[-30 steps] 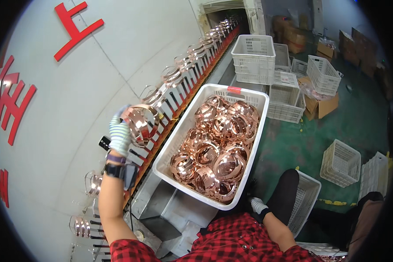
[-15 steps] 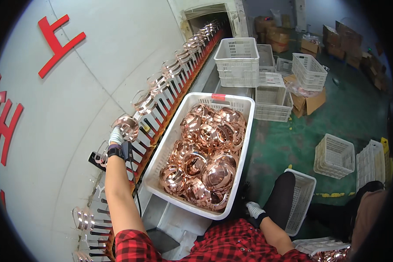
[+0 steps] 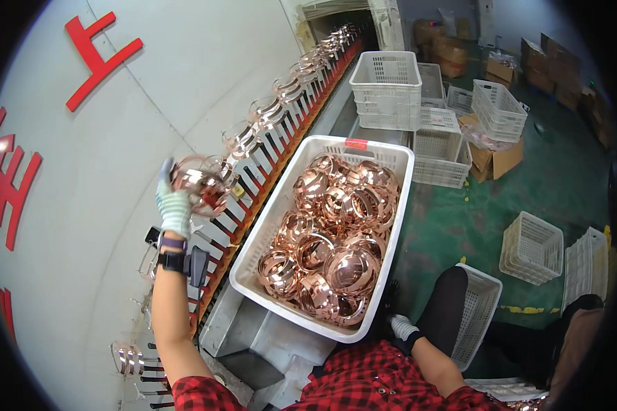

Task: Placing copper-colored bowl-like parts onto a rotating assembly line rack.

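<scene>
My left hand (image 3: 174, 205), in a striped white glove, grips a shiny copper-coloured rounded shell (image 3: 203, 183). The thumb or a finger stands up at its left edge, and the shell is slightly blurred. Hand and shell are over the row of dark holders on the conveyor (image 3: 274, 161), where more such shells sit in line. Beside it a white plastic crate (image 3: 322, 329) is heaped with copper-coloured shells (image 3: 352, 269). My right hand (image 3: 402, 327), also gloved, is low beside my dark-trousered leg; its fingers are too hidden to read.
Stacked white crates (image 3: 385, 103) stand beyond the full one, with cardboard boxes (image 3: 500, 157) nearby. Another crate (image 3: 476, 312) is by my leg, and one (image 3: 531, 248) is on the green floor. A person's dark-clad leg (image 3: 576, 322) shows at right. A pale wall (image 3: 103, 185) borders the conveyor.
My left hand has moved up and a little left, and the shell in it has shifted upward with it. The view has swung slightly; my right hand stays low by my leg.
</scene>
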`<action>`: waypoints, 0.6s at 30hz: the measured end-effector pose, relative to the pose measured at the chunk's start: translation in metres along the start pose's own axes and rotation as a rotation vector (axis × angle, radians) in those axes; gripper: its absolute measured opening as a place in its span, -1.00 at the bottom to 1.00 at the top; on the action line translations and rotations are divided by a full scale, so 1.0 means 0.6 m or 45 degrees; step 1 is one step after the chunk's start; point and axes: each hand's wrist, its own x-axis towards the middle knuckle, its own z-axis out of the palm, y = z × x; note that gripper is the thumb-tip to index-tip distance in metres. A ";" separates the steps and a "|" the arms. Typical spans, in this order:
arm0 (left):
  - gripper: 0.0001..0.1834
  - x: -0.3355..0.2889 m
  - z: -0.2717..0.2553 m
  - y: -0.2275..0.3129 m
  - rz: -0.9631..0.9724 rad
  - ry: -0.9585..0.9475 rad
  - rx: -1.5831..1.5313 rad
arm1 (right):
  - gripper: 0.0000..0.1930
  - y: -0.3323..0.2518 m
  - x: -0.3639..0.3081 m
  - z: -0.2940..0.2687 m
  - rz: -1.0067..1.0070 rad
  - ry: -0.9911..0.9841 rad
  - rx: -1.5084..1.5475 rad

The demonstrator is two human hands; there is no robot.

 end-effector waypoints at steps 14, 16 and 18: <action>-0.65 0.261 0.004 -0.285 -0.608 0.440 -0.058 | -0.66 -0.026 -0.041 0.009 0.006 -0.037 0.331; -0.73 0.233 0.090 -0.278 -0.938 0.208 -0.508 | -0.65 -0.012 -0.044 -0.002 0.021 0.058 0.303; -0.57 0.231 0.009 -0.325 -0.951 -0.090 -0.816 | -0.65 -0.046 -0.055 0.001 0.006 0.004 0.203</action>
